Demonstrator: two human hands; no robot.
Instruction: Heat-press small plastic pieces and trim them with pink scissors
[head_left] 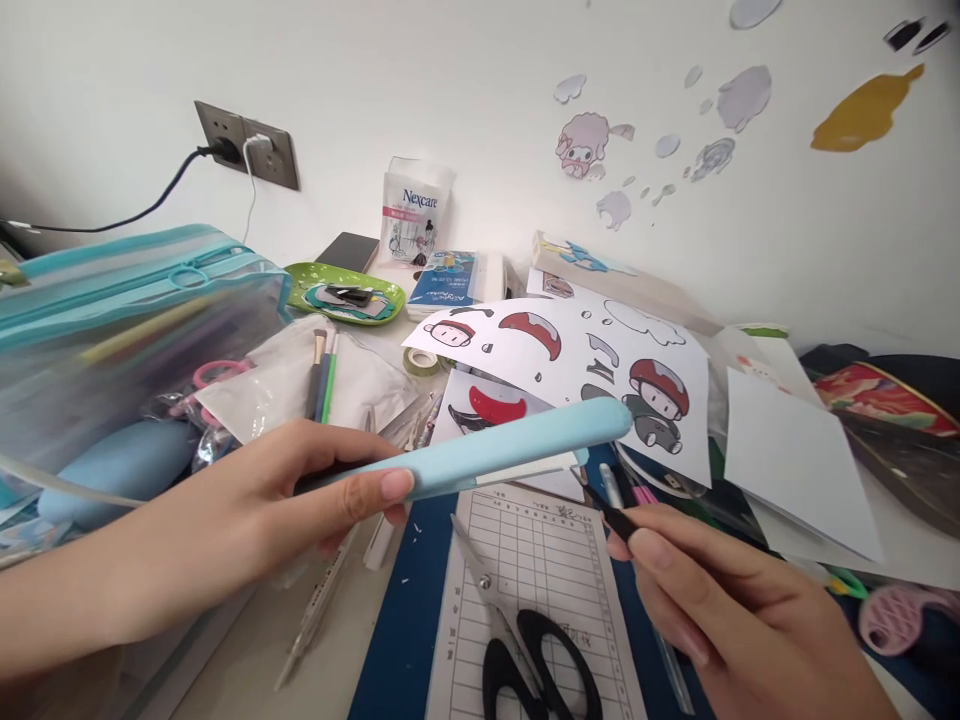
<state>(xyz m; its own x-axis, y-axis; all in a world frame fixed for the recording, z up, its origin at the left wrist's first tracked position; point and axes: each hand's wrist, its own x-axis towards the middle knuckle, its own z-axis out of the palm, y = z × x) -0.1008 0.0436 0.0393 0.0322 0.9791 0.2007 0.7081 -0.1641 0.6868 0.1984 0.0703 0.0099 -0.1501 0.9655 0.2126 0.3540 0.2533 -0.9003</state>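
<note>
My left hand (277,500) gripped the pale-blue slim case (517,445) near its left end; my right hand (712,590) pinched a slender black tool (619,522). The case hung above the gridded sheet's (551,545) far edge, beyond scissors (485,582). I judged it light, stiff, smooth, best held mid-length.

A plain white wall (480,100) is softly lit. Dark power sockets (246,145) are mounted on it; right of the sockets, pale paper cutouts (744,98) are stuck up.

Smooth, matt light-blue plastic case (495,448)
</note>
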